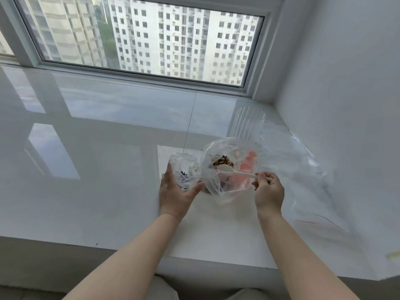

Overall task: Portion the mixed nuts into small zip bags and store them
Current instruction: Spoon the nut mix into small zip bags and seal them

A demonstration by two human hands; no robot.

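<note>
White spoon [236,172] pinched in right hand [269,191] fingers over nuts [223,162]; left hand [175,192] cups small bag [186,169].

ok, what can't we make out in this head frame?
- Small zip bag: contents blurred behind crinkled plastic and the left hand.
- Spoon: handle end hidden in the right hand; bowl load unclear.
- Large bag: pink item inside unidentifiable.
- Spare bags: count unclear, transparent.

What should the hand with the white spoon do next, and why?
Probably dip the white plastic spoon into the mixed nuts: its bowl looks empty above them, the right hand pinches its handle, and the left hand holds the small clear bag.
</note>
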